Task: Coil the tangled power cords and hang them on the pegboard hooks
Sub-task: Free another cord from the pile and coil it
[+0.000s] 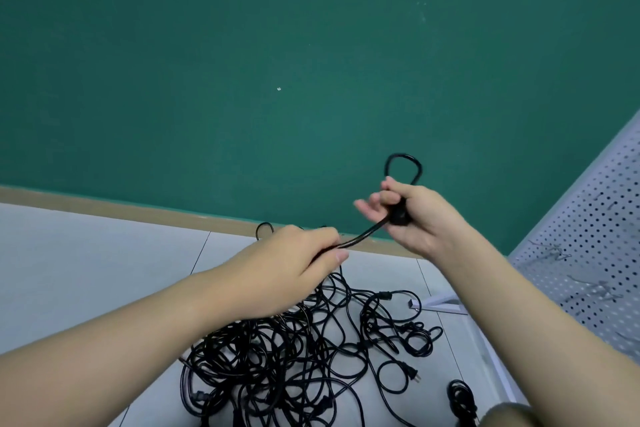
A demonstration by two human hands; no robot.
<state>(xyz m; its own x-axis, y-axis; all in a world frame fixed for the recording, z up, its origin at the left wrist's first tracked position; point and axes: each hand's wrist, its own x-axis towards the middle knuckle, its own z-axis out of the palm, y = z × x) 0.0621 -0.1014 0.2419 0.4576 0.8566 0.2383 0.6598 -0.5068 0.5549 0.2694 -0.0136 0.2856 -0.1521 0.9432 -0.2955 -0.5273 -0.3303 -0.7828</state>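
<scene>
R hand (412, 215) is raised in front of the green wall, fingers curled round a black power cord (363, 237) w/ a dark plug-like lump in the palm; index and thumb stick out a bit toward the L. Above that fist the cord makes a small closed loop (403, 166), standing upright. From the fist the cord runs down and to the L, a short taut stretch, long axis diagonal, low end at the L hand (298, 260). L hand is below and L of the R one, fingers closed over the cord, thumb tip pressed alongside it. Past the L hand the cord drops out of sight behind the palm toward the floor.

Cord: thin, round, glossy black, slightly motion-blurred at the loop.

Below both hands, on the floor, lies the tangled pile of cords (277, 364), all black, many overlapping loops, no clear direction. A two-prong plug (412, 374) pokes out on the pile's R side, prongs pointing R. Near the R forearm, a small separate bundle (462, 395) sits apart from the pile.

Floor (86, 253) is pale grey tile w/ thin dark joints. Tan baseboard (138, 210) runs under the green wall (277, 45). To the R of the R arm leans a white pegboard (588, 253) w/ wire hooks (550, 251) on it.
</scene>
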